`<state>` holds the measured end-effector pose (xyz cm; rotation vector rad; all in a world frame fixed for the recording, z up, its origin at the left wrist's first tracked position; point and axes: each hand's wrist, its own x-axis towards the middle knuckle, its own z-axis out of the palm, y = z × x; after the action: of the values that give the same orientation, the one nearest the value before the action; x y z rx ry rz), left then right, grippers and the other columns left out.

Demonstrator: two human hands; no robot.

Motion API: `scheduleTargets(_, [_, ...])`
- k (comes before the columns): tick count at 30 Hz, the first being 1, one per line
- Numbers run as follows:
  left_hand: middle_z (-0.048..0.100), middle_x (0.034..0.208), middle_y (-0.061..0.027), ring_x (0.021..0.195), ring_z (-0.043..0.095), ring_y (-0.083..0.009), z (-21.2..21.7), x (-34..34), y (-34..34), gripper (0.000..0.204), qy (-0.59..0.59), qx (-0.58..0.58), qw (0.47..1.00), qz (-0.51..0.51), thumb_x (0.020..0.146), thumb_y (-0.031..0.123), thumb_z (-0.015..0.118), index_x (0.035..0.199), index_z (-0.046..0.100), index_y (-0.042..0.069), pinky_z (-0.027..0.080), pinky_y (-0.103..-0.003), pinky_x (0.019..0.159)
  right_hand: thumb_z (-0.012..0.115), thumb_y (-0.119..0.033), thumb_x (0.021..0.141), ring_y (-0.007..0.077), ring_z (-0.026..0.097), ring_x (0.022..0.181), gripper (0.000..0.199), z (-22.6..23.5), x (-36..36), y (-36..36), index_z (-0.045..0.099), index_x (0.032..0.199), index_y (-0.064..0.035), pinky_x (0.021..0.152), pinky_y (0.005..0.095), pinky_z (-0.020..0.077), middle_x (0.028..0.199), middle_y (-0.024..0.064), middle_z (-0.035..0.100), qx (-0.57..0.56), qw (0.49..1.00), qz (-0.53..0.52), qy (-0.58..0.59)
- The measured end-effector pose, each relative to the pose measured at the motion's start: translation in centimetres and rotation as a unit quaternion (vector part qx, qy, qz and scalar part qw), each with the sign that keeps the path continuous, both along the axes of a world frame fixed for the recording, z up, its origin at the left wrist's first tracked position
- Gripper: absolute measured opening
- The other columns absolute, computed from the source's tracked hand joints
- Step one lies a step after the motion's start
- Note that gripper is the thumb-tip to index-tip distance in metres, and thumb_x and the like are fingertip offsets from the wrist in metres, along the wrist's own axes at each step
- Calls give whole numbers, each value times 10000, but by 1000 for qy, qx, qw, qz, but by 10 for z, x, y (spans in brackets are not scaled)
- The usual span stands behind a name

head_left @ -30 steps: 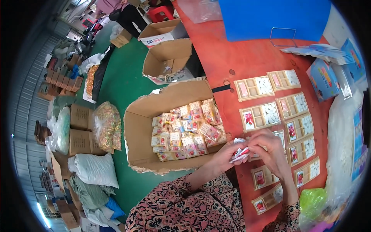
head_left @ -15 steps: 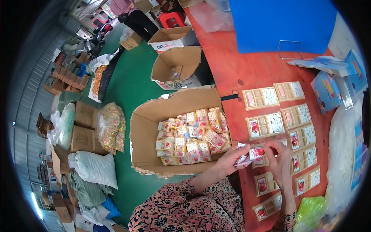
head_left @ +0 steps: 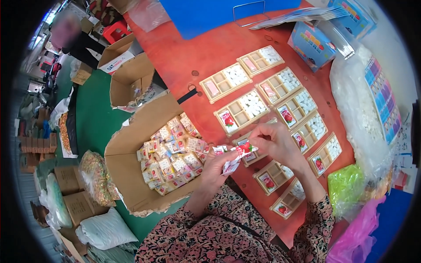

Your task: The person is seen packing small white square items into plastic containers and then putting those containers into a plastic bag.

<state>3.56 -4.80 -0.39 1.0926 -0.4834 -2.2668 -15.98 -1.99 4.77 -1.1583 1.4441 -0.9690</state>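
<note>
My left hand (head_left: 213,170) is closed around several small white sachets (head_left: 231,165) with red strawberry prints, held over the front edge of the red table. At the top of this bunch, my right hand (head_left: 280,144) pinches a strawberry sachet (head_left: 246,147) between thumb and finger. Under and around the hands lie several cream compartment trays (head_left: 235,106) in two slanting rows, holding small white pieces (head_left: 253,105). Most have a strawberry sachet in an end compartment; the farthest ones show a plain pink packet (head_left: 212,88) there. My right hand partly hides one tray.
Left of the table, a large open carton (head_left: 127,151) holds many packed trays. Another open carton (head_left: 131,83) stands beyond it. Blue printed boxes (head_left: 312,46) and a clear bag of white pieces (head_left: 357,96) line the right side. A person (head_left: 72,37) stands far left.
My view has swung to the right, so the table and trays sit farther left in the picture. Both hands stay together at the sachets, the right still pinching at the bunch.
</note>
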Motion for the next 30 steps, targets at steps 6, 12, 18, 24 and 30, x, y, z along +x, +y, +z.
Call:
scheduleTargets(6, [611,712,-103,465,499,-101,-10,7,-11,74,59,21,998,13,839,76,614,903,590,47,319,-183,373,589,-88,828,49,538,578,119,-12,-47,-36,630,769,7,516,197,424,655,0,595,-50,971,-222,67])
scheduleTargets(12, [610,720,-120,460,507,-116,-14,16,-18,72,61,42,996,50,842,72,612,900,585,40,327,-188,354,594,-84,813,71,577,538,119,-55,-67,-59,638,780,21,471,211,427,648,31,619,-19,948,-307,86])
scheduleTargets(18, [610,725,-122,468,512,-117,-14,11,-18,83,53,34,997,36,842,82,620,900,584,34,323,-186,355,618,-79,799,114,592,540,125,-72,-68,-54,633,806,45,487,255,452,627,72,629,-53,911,-321,253])
scheduleTargets(24, [610,733,-126,479,517,-118,-17,13,-17,96,52,41,997,31,841,88,625,905,583,30,319,-187,355,671,-74,760,253,611,639,122,-59,-50,-53,652,852,3,586,359,465,784,130,610,-130,839,-301,433])
scheduleTargets(30, [610,737,-126,483,520,-121,-17,13,-15,93,57,47,997,33,847,94,620,904,582,31,319,-187,358,676,-56,747,303,604,741,114,-61,-46,-54,662,852,-15,638,377,465,855,126,602,-105,867,-229,430])
